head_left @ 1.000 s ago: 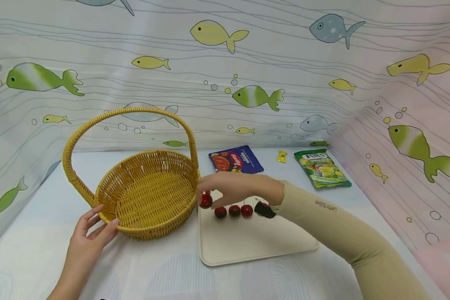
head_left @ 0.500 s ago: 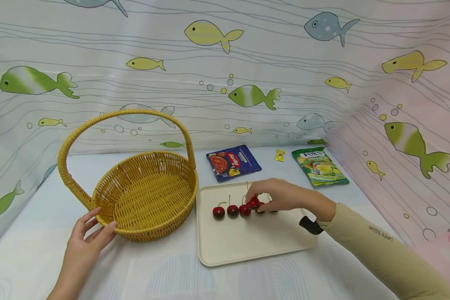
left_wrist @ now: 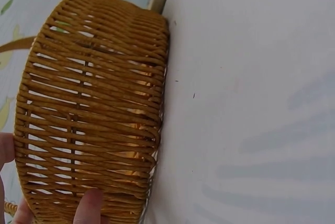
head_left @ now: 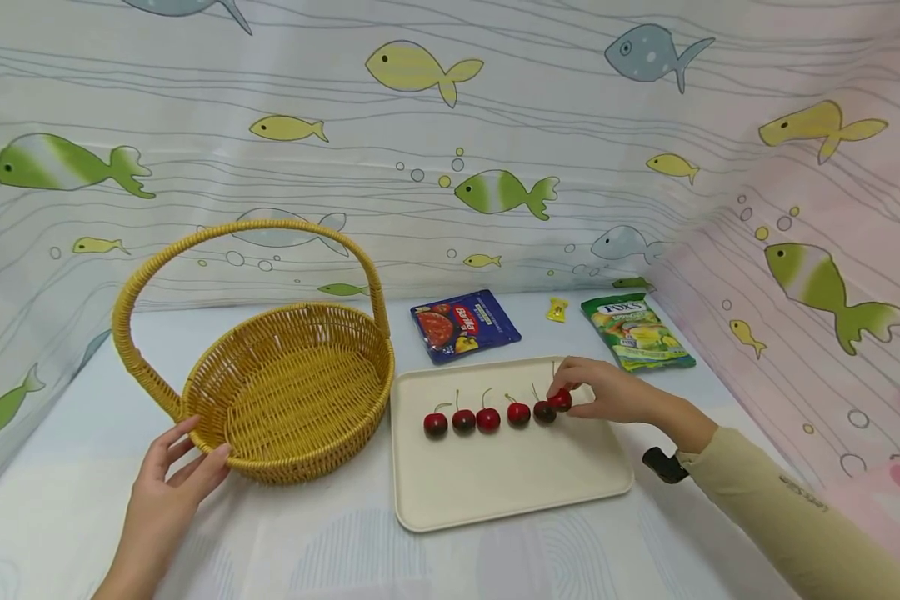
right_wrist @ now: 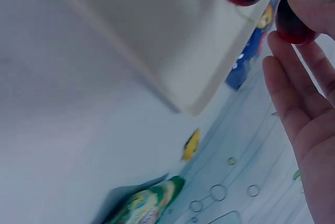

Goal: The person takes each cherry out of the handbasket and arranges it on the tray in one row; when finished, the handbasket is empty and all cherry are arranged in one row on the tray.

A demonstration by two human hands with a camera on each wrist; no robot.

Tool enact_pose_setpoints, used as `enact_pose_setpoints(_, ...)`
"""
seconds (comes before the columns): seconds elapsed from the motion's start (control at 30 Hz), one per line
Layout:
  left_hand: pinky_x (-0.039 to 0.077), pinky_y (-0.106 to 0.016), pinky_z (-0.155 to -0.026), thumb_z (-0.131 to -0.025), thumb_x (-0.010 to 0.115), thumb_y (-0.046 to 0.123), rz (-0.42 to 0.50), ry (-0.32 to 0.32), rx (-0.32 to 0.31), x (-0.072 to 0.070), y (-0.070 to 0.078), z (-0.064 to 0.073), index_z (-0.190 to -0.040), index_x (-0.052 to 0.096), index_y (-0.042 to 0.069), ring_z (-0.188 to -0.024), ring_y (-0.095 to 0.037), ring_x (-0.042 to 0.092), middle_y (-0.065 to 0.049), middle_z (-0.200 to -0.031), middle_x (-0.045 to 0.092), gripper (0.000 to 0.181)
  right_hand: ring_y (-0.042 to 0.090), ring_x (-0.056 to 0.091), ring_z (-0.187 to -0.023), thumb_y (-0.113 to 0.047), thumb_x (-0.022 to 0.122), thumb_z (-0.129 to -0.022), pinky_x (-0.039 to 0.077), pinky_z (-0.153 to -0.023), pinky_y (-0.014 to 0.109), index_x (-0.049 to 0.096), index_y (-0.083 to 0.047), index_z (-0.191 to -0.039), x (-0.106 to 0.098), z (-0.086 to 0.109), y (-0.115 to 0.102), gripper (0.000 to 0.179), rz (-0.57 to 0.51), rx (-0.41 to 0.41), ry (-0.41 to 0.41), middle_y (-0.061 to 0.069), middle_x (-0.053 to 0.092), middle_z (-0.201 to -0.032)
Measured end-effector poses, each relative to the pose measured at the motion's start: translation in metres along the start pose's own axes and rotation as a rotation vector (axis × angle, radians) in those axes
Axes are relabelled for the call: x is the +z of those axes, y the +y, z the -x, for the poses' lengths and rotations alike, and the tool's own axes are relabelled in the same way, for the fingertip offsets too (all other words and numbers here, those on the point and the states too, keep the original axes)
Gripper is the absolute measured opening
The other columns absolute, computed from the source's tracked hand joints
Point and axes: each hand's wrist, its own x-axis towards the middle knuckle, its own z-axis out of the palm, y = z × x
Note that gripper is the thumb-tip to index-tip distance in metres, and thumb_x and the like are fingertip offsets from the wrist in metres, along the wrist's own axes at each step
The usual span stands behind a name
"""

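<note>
In the head view, a yellow wicker basket [head_left: 300, 462] with a tall arched handle stands at the left, with nothing inside. My left hand [head_left: 172, 483] holds its near-left rim; the left wrist view shows the thumb [left_wrist: 89, 208] against the woven wall. On a cream tray [head_left: 510, 492], several dark red cherries [head_left: 488, 419] with stems lie in a row. At the row's right end my right hand [head_left: 607, 392] pinches another cherry [head_left: 561, 400] between thumb and fingers. Seen from the right wrist, this cherry [right_wrist: 297, 17] is raised off the tray.
Behind the tray lies a blue Barilla pouch [head_left: 465, 327]. A small yellow wrapped candy [head_left: 557, 310] and a green Fox's bag [head_left: 637, 332] lie farther right. A fish-print cloth [head_left: 420, 208] hangs as a backdrop at the back and sides.
My right hand has carried the cherry rightward, from beside the basket, across the row, to the row's right end. The left hand stays at the basket rim. The head view has shifted slightly.
</note>
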Motion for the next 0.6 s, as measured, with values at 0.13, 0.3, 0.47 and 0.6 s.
enact_pose_setpoints(0.13, 0.052, -0.014, -0.071, -0.089, 0.065, 0.016, -0.013, 0.003, 0.0, 0.0, 0.0, 0.0, -0.143, 0.027, 0.019, -0.089, 0.012, 0.05, -0.017, -0.138, 0.017, 0.066, 0.017, 0.053, -0.088, 0.006, 0.073, -0.075, 0.051, -0.078, 0.042, 0.064, -0.011, -0.099, 0.004, 0.007, 0.014, 0.03, -0.029, 0.021, 0.009, -0.001, 0.056, -0.099)
enact_pose_setpoints(0.3, 0.052, -0.014, -0.071, -0.089, 0.065, 0.017, -0.014, 0.003, -0.008, 0.0, 0.001, 0.0, -0.144, 0.026, 0.019, -0.088, 0.012, 0.049, -0.022, -0.14, 0.012, 0.067, 0.017, 0.055, -0.089, 0.007, 0.072, -0.075, 0.053, -0.079, 0.041, 0.064, -0.011, -0.098, 0.009, 0.011, 0.027, 0.031, -0.05, 0.03, 0.017, -0.001, 0.057, -0.098)
enact_pose_setpoints(0.47, 0.052, -0.014, -0.072, -0.089, 0.065, 0.019, -0.015, -0.018, -0.014, 0.003, 0.002, -0.003, -0.146, 0.024, 0.019, -0.09, 0.011, 0.047, -0.025, -0.144, 0.007, 0.07, 0.017, 0.056, -0.091, 0.007, 0.073, -0.073, 0.053, -0.081, 0.04, 0.064, -0.011, -0.099, 0.012, 0.015, 0.033, 0.032, -0.055, 0.083, -0.016, -0.001, 0.058, -0.099)
enact_pose_setpoints(0.6, 0.052, -0.014, -0.072, -0.088, 0.066, 0.021, -0.015, -0.012, -0.034, 0.003, 0.001, -0.003, -0.146, 0.023, 0.019, -0.091, 0.011, 0.047, -0.024, -0.145, 0.006, 0.072, 0.018, 0.056, -0.093, 0.007, 0.072, -0.074, 0.052, -0.083, 0.041, 0.064, -0.013, -0.1, 0.013, 0.015, 0.035, 0.034, -0.046, 0.126, -0.045, -0.002, 0.056, -0.101)
